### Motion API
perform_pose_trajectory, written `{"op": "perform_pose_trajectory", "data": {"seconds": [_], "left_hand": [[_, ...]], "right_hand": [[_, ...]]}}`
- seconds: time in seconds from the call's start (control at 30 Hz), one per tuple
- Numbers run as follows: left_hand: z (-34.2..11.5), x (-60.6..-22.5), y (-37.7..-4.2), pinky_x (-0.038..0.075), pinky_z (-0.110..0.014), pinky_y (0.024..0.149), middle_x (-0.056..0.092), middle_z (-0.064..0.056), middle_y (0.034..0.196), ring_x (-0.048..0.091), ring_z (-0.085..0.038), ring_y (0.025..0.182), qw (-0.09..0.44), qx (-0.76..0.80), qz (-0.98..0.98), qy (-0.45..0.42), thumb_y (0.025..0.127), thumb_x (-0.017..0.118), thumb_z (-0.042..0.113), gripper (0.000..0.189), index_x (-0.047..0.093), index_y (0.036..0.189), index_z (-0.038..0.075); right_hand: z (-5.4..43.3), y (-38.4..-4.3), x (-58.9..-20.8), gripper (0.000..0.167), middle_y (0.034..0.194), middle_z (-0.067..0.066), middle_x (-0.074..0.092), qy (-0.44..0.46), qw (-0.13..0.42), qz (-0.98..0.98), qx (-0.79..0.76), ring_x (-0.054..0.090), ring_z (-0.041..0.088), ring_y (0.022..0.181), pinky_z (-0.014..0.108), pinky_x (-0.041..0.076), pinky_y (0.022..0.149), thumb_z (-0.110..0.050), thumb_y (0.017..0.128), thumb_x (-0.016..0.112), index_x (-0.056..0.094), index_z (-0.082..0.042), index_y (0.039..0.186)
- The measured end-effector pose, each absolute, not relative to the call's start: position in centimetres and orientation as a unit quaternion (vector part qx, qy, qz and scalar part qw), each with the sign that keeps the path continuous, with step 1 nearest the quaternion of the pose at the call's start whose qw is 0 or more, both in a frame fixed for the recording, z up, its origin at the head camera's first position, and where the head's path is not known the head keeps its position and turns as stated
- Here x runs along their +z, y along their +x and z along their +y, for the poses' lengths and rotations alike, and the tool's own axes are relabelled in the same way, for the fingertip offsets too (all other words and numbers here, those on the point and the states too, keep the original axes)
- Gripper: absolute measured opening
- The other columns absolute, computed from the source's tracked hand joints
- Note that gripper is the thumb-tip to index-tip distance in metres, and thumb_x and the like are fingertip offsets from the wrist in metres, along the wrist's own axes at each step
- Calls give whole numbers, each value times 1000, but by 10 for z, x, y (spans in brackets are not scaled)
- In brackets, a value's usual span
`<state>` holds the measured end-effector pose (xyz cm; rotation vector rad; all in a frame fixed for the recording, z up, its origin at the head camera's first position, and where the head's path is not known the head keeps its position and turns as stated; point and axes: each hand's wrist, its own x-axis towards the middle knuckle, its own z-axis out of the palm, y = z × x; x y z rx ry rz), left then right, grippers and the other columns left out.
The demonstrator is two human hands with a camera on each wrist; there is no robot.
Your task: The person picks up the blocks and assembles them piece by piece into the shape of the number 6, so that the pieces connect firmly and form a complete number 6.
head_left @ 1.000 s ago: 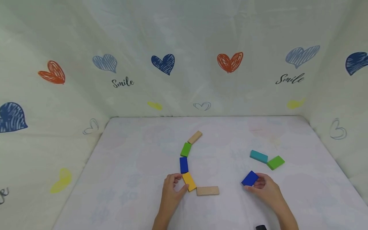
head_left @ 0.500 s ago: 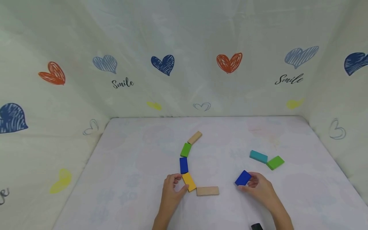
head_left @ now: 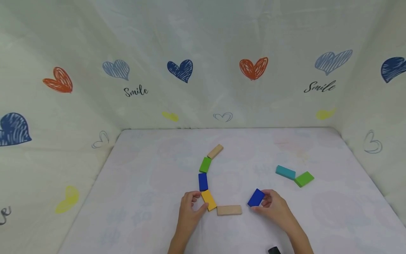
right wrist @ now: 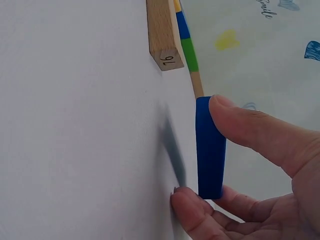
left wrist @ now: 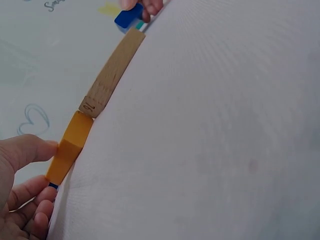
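A small, flat, dark blue painted block (head_left: 256, 198) is up off the counter (head_left: 142, 169) a bit, w/ its shadow under it. The R hand (head_left: 275, 208) has it pinched btwn thumb & fingers. It's just past the R end of a long, plain tan wood block (head_left: 229, 210), but there's a gap, so they don't touch. The wood block lies flat & has a dark no. on its end.

The L hand (head_left: 189, 210) has thumb & fingers on a flat yellow painted block (head_left: 209, 200) & pinches it, 1 tip nr each end. The yellow block's low end touches the wood block.

Going up from the yellow one, more blocks make a bent line: another blue block (head_left: 203, 182), a bright green block (head_left: 205, 164), then a 2nd tan wood block (head_left: 215, 151) at the top, tilted.

Off to the R, well apart, a teal block (head_left: 285, 172) & a 2nd green block (head_left: 304, 179) meet at a corner. A black thing (head_left: 274, 250) pokes in nr the R arm; can't tell what it is. Behind it all hangs a pale cloth (head_left: 219, 35) w/ hearts & "Smile" on it.
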<state>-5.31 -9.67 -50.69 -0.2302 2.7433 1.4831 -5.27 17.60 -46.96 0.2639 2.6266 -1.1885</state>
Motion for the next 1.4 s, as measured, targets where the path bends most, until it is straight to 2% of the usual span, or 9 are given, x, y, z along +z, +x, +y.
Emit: {"op": "perform_pose_trajectory", "data": {"seconds": [0.33, 0.6, 1.0, 1.4], "left_hand": [[-96, -507, -53, 42, -29, 83, 53, 5, 101, 44, -10, 93, 10, 472, 878, -77, 77, 74, 25, 38, 56, 108, 15], [-96, -506, -52, 42, -28, 81, 54, 4, 100, 44, -11, 91, -10, 472, 879, -69, 76, 74, 25, 37, 57, 107, 13], [-95, -504, -53, 42, -29, 81, 54, 3, 101, 44, -11, 92, 0, 477, 876, -70, 76, 75, 25, 37, 57, 107, 12], [-95, -504, -54, 43, -30, 82, 54, 2, 101, 45, -12, 92, 3, 477, 876, -69, 76, 75, 24, 38, 56, 107, 12]], "right_hand": [[162, -54, -471, 74, 87, 8, 56, 69, 120, 900, -413, 51, 16, 79, 26, 44, 65, -28, 65, 84, 49, 9, 118], [160, -56, -475, 71, 87, 8, 54, 55, 109, 907, -403, 50, 15, 79, 25, 42, 64, -26, 64, 84, 49, 8, 116], [157, -58, -478, 59, 88, 8, 50, 32, 85, 911, -403, 46, 15, 77, 22, 40, 63, -14, 67, 82, 49, 7, 113], [160, -59, -478, 61, 93, 9, 49, 28, 109, 900, -420, 46, 16, 81, 22, 40, 65, -20, 74, 78, 48, 8, 120]]}}
